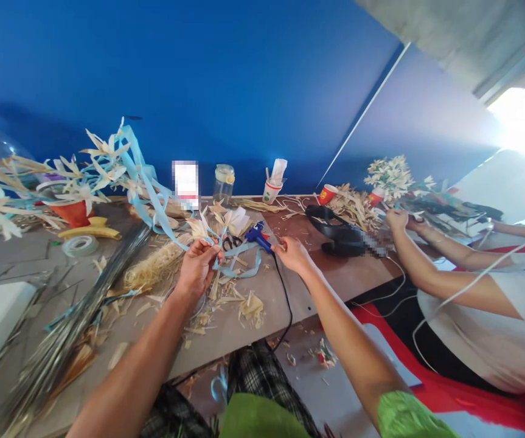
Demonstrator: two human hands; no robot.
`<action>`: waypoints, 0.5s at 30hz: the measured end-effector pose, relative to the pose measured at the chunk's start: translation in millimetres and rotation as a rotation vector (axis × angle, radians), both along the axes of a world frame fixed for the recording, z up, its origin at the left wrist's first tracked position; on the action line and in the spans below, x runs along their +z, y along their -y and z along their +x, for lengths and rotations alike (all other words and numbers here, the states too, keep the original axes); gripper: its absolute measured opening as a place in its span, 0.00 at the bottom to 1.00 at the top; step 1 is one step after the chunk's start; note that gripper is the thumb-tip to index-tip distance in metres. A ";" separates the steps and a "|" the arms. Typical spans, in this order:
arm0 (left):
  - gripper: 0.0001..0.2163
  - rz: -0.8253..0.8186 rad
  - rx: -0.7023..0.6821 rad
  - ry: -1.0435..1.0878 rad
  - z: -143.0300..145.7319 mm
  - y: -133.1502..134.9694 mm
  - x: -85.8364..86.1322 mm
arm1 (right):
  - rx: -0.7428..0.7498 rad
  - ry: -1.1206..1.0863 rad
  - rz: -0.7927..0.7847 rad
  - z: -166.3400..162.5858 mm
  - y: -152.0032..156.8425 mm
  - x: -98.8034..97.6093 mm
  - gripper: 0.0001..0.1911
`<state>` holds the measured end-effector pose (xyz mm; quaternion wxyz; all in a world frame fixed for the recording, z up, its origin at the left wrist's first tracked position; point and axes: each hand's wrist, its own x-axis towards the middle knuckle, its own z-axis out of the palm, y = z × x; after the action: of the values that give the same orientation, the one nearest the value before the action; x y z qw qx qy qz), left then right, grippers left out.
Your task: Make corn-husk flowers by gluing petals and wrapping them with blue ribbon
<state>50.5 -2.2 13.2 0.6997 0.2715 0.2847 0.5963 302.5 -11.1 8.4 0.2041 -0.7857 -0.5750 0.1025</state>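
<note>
Between the pinched fingers of my left hand (197, 266) is a pale husk flower (199, 226), its petals pointing up, with light blue ribbon (164, 220) around its stem. A loop of the ribbon trails to the right over the table. My right hand (292, 253) grips the handle end of a blue glue gun (258, 235), whose nozzle end points left, toward the flower. A black cord runs down from the gun over the table edge. Black-handled scissors (232, 244) lie between my hands, partly covered by husk pieces and ribbon.
Husk scraps (250, 307) litter the table. On the left are a bundle of wires (84, 298), a tape roll (79, 246) and finished-looking flowers (102, 176). A glass jar (224, 182) and paper cup (272, 191) stand by the wall. A co-worker's arms (431, 267) are at right.
</note>
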 end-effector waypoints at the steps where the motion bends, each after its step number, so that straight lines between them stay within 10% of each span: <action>1: 0.18 0.001 -0.003 0.001 -0.1 0.4 0.4 | 0.011 0.054 -0.019 -2.1 -1.1 -3.3 0.25; 15: 0.18 -0.006 0.030 0.000 -7.1 -0.1 0.3 | 0.096 -0.001 0.000 -9.0 -34.2 -19.9 0.23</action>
<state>43.4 -2.1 13.5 0.6917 0.2649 0.2905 0.6058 293.6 23.2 -11.5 0.1991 -0.7570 -0.6121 0.1126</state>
